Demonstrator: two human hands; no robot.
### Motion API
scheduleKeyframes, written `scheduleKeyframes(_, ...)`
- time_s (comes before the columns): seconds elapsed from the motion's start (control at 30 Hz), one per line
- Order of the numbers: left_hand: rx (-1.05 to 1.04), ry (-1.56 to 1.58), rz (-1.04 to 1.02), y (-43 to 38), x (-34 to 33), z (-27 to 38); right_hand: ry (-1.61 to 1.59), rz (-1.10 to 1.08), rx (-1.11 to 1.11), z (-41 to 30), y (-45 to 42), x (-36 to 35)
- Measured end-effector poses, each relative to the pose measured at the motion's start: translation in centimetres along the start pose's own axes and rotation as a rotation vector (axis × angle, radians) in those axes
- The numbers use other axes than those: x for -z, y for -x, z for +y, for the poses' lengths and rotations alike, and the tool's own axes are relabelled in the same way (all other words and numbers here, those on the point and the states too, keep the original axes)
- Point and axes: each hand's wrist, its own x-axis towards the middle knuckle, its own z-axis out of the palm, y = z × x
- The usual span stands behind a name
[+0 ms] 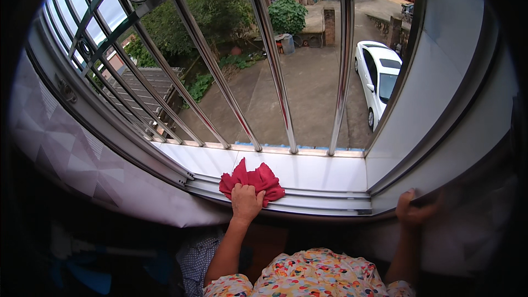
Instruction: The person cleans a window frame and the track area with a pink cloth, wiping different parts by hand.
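Observation:
My left hand (246, 202) grips a crumpled red cloth (270, 182) and presses it onto the metal sliding-window track (321, 202) at the front of the sill. Part of the cloth spreads over the white tiled sill (326, 173) behind the track. On the right, my right hand (414, 210) rests against the lower edge of the window's side frame (406, 185), thumb up. Its fingers are dark and blurred, and I see nothing held in it.
Upright metal security bars (284, 111) stand along the sill's outer edge. At the left is a window frame (123, 119) beside patterned wall covering (78, 148). Below, dim blue objects (88, 274) lie at lower left. Outside, a white car (377, 78) is parked in a concrete yard (297, 90).

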Motion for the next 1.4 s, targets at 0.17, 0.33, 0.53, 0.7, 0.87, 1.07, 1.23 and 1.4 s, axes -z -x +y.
scheduleKeyframes(0.17, 0.054, -0.051, 0.012, 0.1, 0.3, 0.6, -0.03, 0.022, 0.015, -1.0, -1.8, 0.3)
scheduleKeyframes(0.33, 0.256, -0.213, 0.004, -0.5, 0.1, -4.3, -0.08, 0.027, -0.009, -1.0, -2.0, 0.3)
scheduleKeyframes(0.53, 0.451, -0.26, -0.073, -0.6, 1.4, -10.7, -0.124, 0.035, -0.001, -1.4, -2.8, 0.3)
scheduleKeyframes(0.7, 0.405, -0.236, -0.04, -0.5, 1.2, -10.9, -0.067, 0.026, 0.02, -1.7, -3.0, 0.6)
scheduleKeyframes(0.87, 0.236, -0.158, 0.026, -0.9, 0.9, -8.7, -0.09, 0.044, 0.027, -2.0, -4.0, 0.8)
scheduleKeyframes(1.07, 0.008, -0.083, 0.072, -0.7, -0.6, 0.7, -0.115, 0.045, 0.015, -1.9, -3.8, 1.1)
scheduleKeyframes(1.23, -0.063, -0.068, 0.03, -1.1, -1.8, 7.3, -0.037, 0.08, 0.117, -3.7, -7.4, 1.9)
scheduleKeyframes(1.4, -0.243, 0.115, -0.027, -1.5, -3.0, 13.7, -0.089, 0.12, 0.141, -3.0, -7.4, 1.3)
